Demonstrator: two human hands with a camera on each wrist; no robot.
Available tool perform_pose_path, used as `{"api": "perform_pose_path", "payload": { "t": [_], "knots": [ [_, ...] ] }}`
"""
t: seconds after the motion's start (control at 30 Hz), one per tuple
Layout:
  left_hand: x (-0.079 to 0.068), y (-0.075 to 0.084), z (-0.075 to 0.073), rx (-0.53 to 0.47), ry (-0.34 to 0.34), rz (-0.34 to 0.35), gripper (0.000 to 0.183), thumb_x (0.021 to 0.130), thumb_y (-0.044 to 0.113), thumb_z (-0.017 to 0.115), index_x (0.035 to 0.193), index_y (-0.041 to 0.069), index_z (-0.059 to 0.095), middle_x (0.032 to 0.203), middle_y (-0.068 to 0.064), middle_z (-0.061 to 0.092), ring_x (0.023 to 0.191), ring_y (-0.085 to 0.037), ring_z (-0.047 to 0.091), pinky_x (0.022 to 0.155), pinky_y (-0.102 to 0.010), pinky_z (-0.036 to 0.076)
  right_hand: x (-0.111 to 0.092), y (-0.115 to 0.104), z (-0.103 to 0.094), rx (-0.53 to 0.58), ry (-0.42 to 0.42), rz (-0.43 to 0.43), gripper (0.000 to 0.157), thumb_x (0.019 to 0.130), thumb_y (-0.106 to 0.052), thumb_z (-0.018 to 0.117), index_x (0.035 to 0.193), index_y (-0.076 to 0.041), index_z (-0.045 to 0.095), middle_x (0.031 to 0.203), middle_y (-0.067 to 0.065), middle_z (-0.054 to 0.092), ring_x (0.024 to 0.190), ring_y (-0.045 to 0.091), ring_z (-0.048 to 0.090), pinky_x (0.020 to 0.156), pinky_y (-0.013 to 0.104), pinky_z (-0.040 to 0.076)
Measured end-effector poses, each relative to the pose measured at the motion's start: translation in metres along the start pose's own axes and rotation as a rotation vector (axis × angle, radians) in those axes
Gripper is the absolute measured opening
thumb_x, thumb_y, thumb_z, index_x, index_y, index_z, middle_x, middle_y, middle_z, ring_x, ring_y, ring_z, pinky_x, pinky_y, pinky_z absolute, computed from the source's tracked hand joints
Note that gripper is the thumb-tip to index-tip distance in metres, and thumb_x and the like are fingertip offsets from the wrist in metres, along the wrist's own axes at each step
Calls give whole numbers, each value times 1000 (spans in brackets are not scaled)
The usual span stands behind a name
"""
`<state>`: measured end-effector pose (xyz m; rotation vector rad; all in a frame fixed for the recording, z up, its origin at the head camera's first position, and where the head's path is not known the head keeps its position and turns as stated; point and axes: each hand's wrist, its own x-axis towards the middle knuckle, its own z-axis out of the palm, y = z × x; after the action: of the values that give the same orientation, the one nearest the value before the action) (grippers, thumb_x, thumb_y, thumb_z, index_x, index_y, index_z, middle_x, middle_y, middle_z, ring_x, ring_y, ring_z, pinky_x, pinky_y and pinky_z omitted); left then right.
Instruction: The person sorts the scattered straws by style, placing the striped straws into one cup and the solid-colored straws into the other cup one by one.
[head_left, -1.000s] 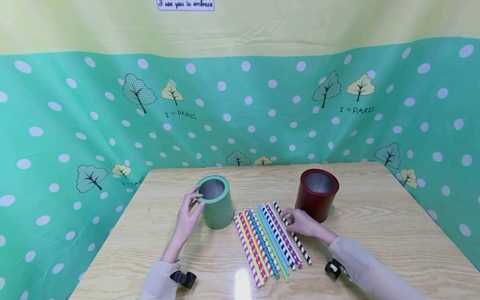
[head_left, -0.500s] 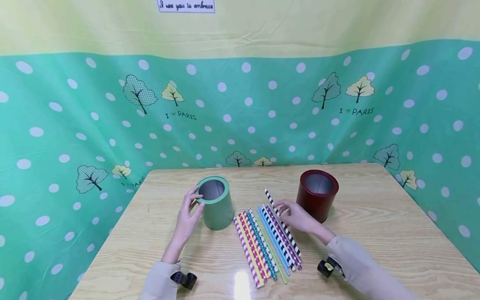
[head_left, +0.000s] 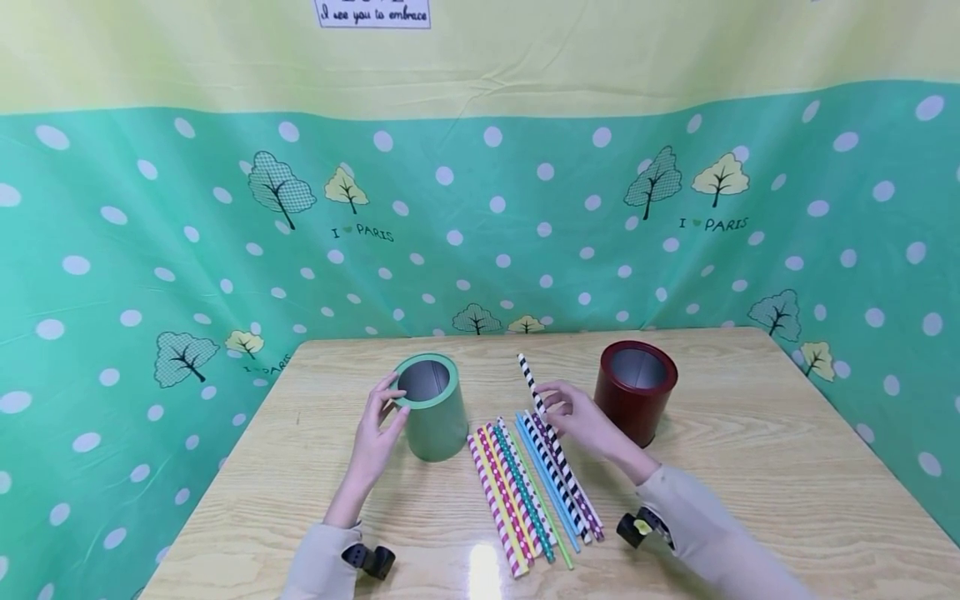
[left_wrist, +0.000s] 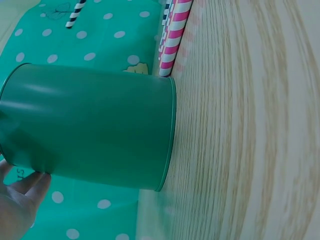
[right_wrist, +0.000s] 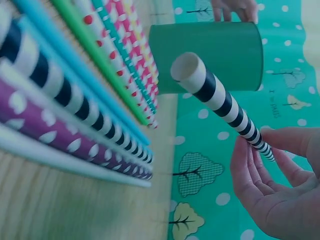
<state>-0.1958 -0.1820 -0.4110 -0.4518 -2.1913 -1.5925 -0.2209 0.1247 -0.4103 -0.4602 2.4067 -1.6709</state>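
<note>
My right hand [head_left: 581,418] pinches a black-and-white striped paper straw [right_wrist: 225,105] between thumb and fingers. Its far end is lifted above the tabletop, and its lower length overlaps the other straws in the head view. The left hand [head_left: 377,433] holds a green can [head_left: 437,429] at its rim, thumb on the near side and fingers over the left edge. That can stands upright and its mouth faces up. Between the two hands lies a row of paper straws [head_left: 517,496] in striped, dotted and plain colours.
A dark red open can [head_left: 633,408] stands upright behind the right hand. Everything rests on a light wooden table [head_left: 750,417]. A green and yellow dotted cloth [head_left: 495,200] hangs along its back and sides. Each wrist wears a small black camera.
The right hand has lifted the black-and-white straw off the right end of the row and carried it up and left. The left hand and the green can have stayed put.
</note>
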Motion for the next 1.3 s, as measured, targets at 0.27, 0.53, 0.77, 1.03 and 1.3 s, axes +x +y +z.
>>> {"api": "perform_pose_path", "payload": {
  "t": [0.27, 0.53, 0.77, 1.03, 1.3],
  "knots": [
    [-1, -1, 1, -1, 8, -2, 26, 86, -1, 50, 109, -13, 44, 137, -24, 29, 126, -39, 26, 102, -54, 25, 7, -16, 6, 49, 63, -39, 41, 84, 0, 52, 125, -4, 44, 104, 19, 53, 82, 28, 58, 64, 36, 55],
    [-1, -2, 1, 0, 13, 2, 25, 86, -1, 51, 108, -11, 45, 136, -25, 29, 125, -40, 27, 102, -54, 25, 14, -35, 14, 113, 112, -71, 45, 82, 1, 55, 126, -4, 43, 104, 19, 54, 83, 27, 57, 64, 29, 54],
    [-1, -3, 2, -7, 15, 0, 25, 86, -2, 51, 108, -11, 45, 137, -24, 29, 125, -39, 27, 102, -53, 26, 20, -50, 22, 132, 147, -94, 45, 80, 0, 58, 123, -3, 46, 104, 18, 55, 87, 23, 57, 70, 28, 53],
    [-1, -3, 3, -18, 14, 3, 25, 86, -1, 50, 108, -13, 44, 137, -24, 29, 126, -38, 25, 102, -54, 25, 22, -72, 30, 213, 154, -164, 44, 79, 0, 59, 121, -4, 48, 104, 17, 56, 91, 25, 55, 77, 29, 51],
    [-1, -2, 3, -22, 22, 12, 25, 86, -3, 50, 107, -14, 44, 136, -26, 30, 126, -38, 26, 102, -54, 26, 28, -91, 35, 257, 202, -163, 38, 78, -3, 62, 114, -3, 49, 102, 13, 57, 93, 22, 55, 81, 29, 50]
  ]
}}
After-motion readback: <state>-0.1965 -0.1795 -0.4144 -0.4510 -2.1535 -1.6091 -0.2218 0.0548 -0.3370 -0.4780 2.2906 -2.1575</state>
